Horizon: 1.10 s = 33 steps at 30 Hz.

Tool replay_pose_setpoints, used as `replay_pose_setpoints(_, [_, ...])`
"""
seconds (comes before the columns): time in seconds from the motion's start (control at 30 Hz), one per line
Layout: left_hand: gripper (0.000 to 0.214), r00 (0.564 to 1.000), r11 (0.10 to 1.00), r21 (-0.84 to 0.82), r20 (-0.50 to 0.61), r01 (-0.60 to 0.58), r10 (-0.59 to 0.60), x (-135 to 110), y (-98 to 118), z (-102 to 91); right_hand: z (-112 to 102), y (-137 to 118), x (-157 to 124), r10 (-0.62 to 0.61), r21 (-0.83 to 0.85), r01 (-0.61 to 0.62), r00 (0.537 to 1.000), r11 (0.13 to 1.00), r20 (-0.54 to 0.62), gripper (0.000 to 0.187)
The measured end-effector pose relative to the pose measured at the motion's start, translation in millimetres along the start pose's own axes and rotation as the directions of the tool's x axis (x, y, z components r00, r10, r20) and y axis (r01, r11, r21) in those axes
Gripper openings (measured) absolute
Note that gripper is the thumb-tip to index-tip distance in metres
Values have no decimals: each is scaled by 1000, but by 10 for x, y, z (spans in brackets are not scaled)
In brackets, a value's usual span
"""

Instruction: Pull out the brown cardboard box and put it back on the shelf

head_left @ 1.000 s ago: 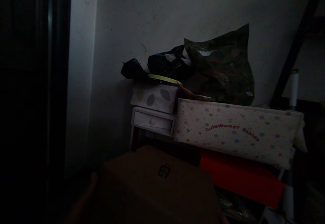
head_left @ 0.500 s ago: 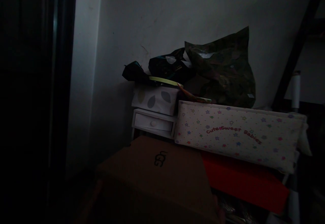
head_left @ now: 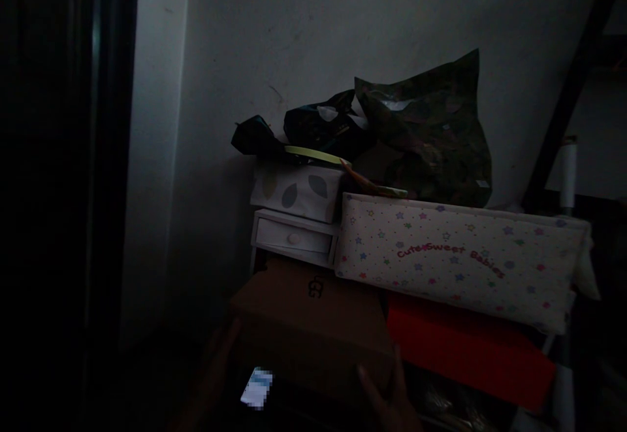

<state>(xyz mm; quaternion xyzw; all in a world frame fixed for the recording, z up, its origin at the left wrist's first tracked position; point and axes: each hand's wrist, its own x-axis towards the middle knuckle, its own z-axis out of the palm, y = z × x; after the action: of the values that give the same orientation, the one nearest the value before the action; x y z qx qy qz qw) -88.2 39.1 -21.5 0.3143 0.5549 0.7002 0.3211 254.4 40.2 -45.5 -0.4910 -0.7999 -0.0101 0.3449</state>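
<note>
**Head view: cardboard box between two hands, stacked storage behind**

Item 1: one brown cardboard box [head_left: 311, 327], carried low in the view, with a dark printed logo [head_left: 315, 286] on its top and a blurred white label [head_left: 257, 387] below its front, unreadable. The box sits in front of the stack, its far edge overlapping the base of the drawer unit from our viewpoint.

Item 2: the right hand [head_left: 386, 396], at the box's lower right corner. We record its fingers [head_left: 367, 378] as spread against the box.

Item 3: the left hand [head_left: 210, 373], along the box's left side, in deep shadow. We cannot tell how its fingers stand.

Also logged behind the box: a small white drawer unit [head_left: 294, 236] with a round knob, topped by a leaf-patterned white box [head_left: 296, 190]. Just beside these lies a star-print padded panel [head_left: 460, 262] reading "Cute Sweet Babies", above a red box [head_left: 465, 347]. A dark green plastic bag [head_left: 431, 138] and a black bag [head_left: 323, 125] lean against the white wall [head_left: 274, 46]. A yellow-green strip [head_left: 316, 155] lies under the black bag. A dark door frame [head_left: 105, 157] runs up the left.
</note>
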Motion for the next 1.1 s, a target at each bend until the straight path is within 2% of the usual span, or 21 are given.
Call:
replay_pose_setpoints(0.13, [66, 998, 999, 13, 56, -31, 30, 107, 99, 184, 98, 16, 116, -26, -135, 25, 1000, 991, -5, 82])
replay_pose_setpoints(0.27, [89, 987, 979, 127, -5, -160, 162, 186, 134, 389, 67, -150, 296, 9, -142, -3, 999, 990, 39, 90])
replay_pose_setpoints(0.33, [99, 951, 912, 294, -31, -285, 307, 204, 111, 494, 57, -249, 398, 55, -134, -53, 998, 990, 10, 89])
replay_pose_setpoints(0.4, [95, 899, 792, 467, 13, -392, 437, 212, 66, 587, 64, -330, 486, 77, -88, -77, 997, 993, -7, 83])
replay_pose_setpoints(0.47, [87, 878, 718, 541, 83, -438, 472, 221, 14, 659, 75, -375, 540, 91, -19, -91, 996, 996, -6, 79])
replay_pose_setpoints(0.57, [86, 877, 698, 561, 116, -445, 466, 232, -44, 696, 57, -341, 530, 86, 37, -87, 996, 995, 31, 79])
replay_pose_setpoints(0.63, [85, 869, 686, 571, 108, -452, 483, 215, -53, 666, -10, -241, 467, 41, -8, -41, 999, 999, 1, 76])
replay_pose_setpoints(0.73, [80, 837, 651, 588, 82, -479, 542, 104, -31, 577, -221, 12, 350, -80, -229, 31, 975, 973, -209, 73])
replay_pose_setpoints(0.83, [70, 755, 605, 582, 24, -543, 655, -138, -24, 529, -514, 343, 294, -94, -422, -78, 923, 903, -373, 84])
replay_pose_setpoints(0.9, [61, 725, 605, 548, 5, -578, 688, -348, -80, 558, -680, 590, 299, -73, -520, -148, 922, 841, -380, 91])
replay_pose_setpoints(1.0, [47, 776, 675, 444, 76, -589, 626, -663, -290, 680, -811, 951, 322, -100, -644, -138, 942, 752, -319, 96])
replay_pose_setpoints(1.1, [39, 843, 802, 265, 228, -536, 488, -922, -543, 837, -846, 1198, 322, -171, -728, -64, 954, 682, -245, 99])
